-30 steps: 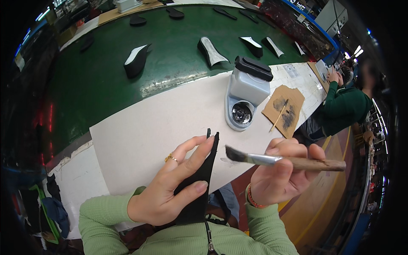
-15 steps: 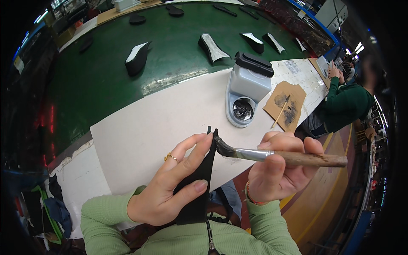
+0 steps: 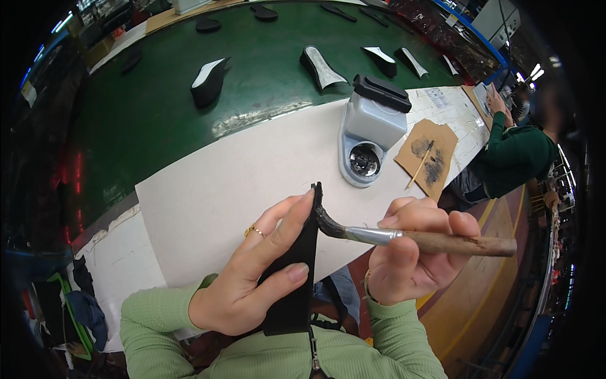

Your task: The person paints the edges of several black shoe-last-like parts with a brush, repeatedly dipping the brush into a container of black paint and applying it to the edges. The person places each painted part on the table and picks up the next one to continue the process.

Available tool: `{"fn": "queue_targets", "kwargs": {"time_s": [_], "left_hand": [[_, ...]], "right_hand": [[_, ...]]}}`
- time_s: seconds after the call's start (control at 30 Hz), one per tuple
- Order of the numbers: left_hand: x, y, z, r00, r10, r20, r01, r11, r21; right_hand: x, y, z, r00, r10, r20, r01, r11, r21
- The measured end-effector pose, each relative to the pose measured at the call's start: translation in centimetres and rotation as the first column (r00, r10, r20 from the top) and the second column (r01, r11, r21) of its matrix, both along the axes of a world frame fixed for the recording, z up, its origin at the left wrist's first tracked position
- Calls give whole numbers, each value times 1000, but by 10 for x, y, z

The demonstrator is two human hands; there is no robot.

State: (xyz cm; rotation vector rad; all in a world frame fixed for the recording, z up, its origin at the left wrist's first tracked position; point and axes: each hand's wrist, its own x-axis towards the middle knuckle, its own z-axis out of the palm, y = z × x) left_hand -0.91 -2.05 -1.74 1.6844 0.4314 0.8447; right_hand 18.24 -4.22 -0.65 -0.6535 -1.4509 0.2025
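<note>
My left hand [image 3: 255, 268] is closed around a black wedge shoe sole [image 3: 293, 297], held upright over the near edge of the table; its fingers cover much of the near face. A paintbrush [image 3: 435, 242] with a wooden handle and metal ferrule lies between the thumb and fingers of my right hand [image 3: 420, 249]. Its dark, bent bristles touch the sole's right edge just below the upper tip. Beyond my hands stands a pale blue-grey dispenser [image 3: 377, 123] with a black cap and a round cup of dark liquid at its base.
White paper [image 3: 252, 170] covers the near table. Stained cardboard [image 3: 440, 142] with a thin stick [image 3: 420, 165] lies right of the dispenser. On the green belt [image 3: 145, 126] beyond are several wedge soles [image 3: 208, 83] and flat black soles. A co-worker in a green sleeve [image 3: 521, 148] sits at right.
The bristles have slid slightly down the sole's edge from near its tip, and the brush handle's end has dipped a little. My left hand keeps its hold on the sole.
</note>
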Motion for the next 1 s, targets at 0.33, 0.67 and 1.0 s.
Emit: {"fn": "queue_targets", "kwargs": {"time_s": [0.33, 0.67, 1.0], "left_hand": [[0, -2, 0, 999, -2, 41, 6, 994, -113], [2, -4, -2, 994, -2, 105, 23, 980, -198], [2, -4, 0, 993, 16, 117, 9, 977, -215]], "right_hand": [[0, 2, -1, 999, 12, 35, -14, 999, 44], [1, 2, 0, 996, 35, 81, -39, 998, 57], [1, -3, 2, 992, 49, 119, -48, 999, -10]]}}
